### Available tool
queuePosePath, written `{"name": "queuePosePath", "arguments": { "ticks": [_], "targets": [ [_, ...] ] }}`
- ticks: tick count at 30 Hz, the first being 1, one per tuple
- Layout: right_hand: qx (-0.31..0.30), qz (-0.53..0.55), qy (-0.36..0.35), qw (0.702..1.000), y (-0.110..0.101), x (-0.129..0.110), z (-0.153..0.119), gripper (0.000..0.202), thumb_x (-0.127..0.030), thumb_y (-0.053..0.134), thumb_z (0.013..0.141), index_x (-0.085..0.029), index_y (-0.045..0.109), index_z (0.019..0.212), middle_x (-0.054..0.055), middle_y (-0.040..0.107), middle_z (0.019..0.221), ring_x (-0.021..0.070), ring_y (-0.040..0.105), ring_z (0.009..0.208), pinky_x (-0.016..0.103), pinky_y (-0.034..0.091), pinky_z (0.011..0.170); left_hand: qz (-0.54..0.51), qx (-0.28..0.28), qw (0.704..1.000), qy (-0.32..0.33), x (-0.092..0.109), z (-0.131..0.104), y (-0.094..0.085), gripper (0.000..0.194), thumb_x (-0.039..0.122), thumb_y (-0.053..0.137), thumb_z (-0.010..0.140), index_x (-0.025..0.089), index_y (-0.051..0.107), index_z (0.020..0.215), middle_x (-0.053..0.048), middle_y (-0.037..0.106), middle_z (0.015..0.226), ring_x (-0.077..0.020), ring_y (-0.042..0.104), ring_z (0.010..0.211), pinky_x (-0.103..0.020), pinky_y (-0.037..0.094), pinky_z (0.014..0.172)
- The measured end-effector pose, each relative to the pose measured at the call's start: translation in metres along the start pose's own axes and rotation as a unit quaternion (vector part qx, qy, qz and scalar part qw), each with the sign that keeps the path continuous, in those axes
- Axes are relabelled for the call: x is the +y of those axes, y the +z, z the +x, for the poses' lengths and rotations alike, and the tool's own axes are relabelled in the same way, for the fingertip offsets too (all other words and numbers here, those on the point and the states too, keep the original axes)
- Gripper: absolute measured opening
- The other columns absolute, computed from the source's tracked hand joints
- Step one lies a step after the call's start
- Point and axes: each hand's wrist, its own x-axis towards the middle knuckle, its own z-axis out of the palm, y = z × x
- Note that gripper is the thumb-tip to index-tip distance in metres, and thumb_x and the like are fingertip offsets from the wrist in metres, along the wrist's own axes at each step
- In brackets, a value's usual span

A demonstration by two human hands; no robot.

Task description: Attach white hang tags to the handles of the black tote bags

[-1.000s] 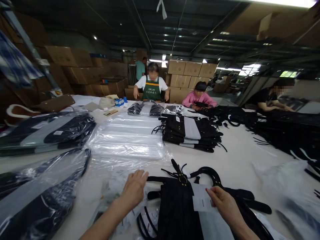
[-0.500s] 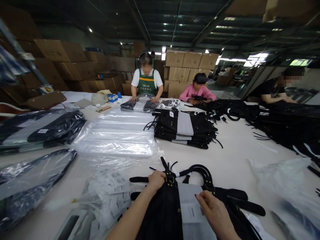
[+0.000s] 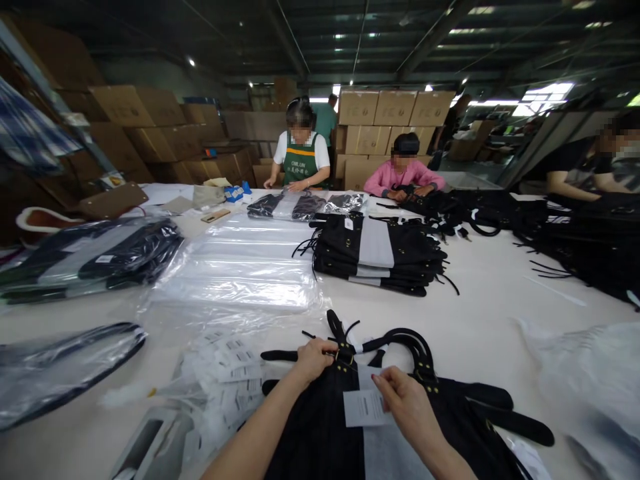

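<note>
A black bag (image 3: 315, 420) with a grey paper band (image 3: 390, 453) round it lies in front of me. My left hand (image 3: 315, 360) is closed on the bag's black strap by a brass-coloured metal ring (image 3: 345, 357). Just to the right, my right hand (image 3: 400, 397) pinches something thin, too small to make out, above the band. A white printed tag (image 3: 366, 408) hangs beside its fingers, over the bag. Curved black handles (image 3: 415, 340) stick out at the bag's far edge.
Several white tags (image 3: 235, 363) lie to the left, by a grey holder (image 3: 155, 440). Beyond are clear plastic bags (image 3: 240, 267) and stacked black bags (image 3: 335, 250). White plastic (image 3: 595, 367) lies right. Several people work around the table (image 3: 480, 293).
My right hand has moved up and left, closer to the metal ring. The printed tag has lifted from the grey band and shifted left. The whole view has turned slightly left.
</note>
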Motion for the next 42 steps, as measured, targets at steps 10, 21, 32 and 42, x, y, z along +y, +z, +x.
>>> {"name": "queuePosePath", "arguments": {
  "ticks": [10,21,32,42],
  "targets": [
    [-0.071,-0.039,-0.017,0.997,0.004,-0.007,0.016,0.014,-0.027,0.053,0.071,-0.021,0.054,0.058,-0.001,0.061,0.053,0.0152,0.054,0.054,0.025,0.03,0.052,0.082,0.046,0.994,0.055,0.0,-0.005,-0.004,0.019,0.01,0.048,0.073,0.018,0.065,0.069,-0.004,0.061,0.087,-0.0197,0.053,0.09,-0.035,0.035,0.085],
    [-0.232,0.12,-0.024,0.965,-0.009,-0.012,0.022,0.036,-0.036,0.071,0.057,-0.018,0.058,0.086,-0.007,0.047,0.055,0.0096,0.04,0.052,0.022,0.027,0.048,-0.124,0.108,0.982,0.097,-0.005,-0.032,-0.012,0.018,0.002,0.047,0.064,0.016,0.054,0.055,-0.002,0.059,0.073,-0.0143,0.055,0.072,-0.027,0.041,0.072],
    [-0.383,0.219,-0.004,0.897,-0.004,-0.012,0.018,0.043,-0.017,0.072,0.048,-0.019,0.061,0.09,-0.002,0.063,0.08,0.0156,0.056,0.075,0.026,0.041,0.069,-0.368,0.025,0.929,0.033,0.003,-0.027,0.018,0.006,0.013,0.049,0.057,0.014,0.053,0.053,-0.003,0.064,0.074,-0.0085,0.053,0.046,-0.023,0.043,0.052],
    [-0.212,0.089,-0.062,0.971,0.026,-0.001,0.02,0.021,-0.01,0.049,0.063,-0.02,0.054,0.081,-0.001,0.061,0.072,0.0165,0.055,0.073,0.026,0.038,0.066,-0.343,0.032,0.938,0.032,-0.002,-0.036,0.034,0.005,0.016,0.046,0.063,0.017,0.051,0.062,0.003,0.054,0.057,-0.0102,0.05,0.052,-0.021,0.037,0.052]
  ]
}}
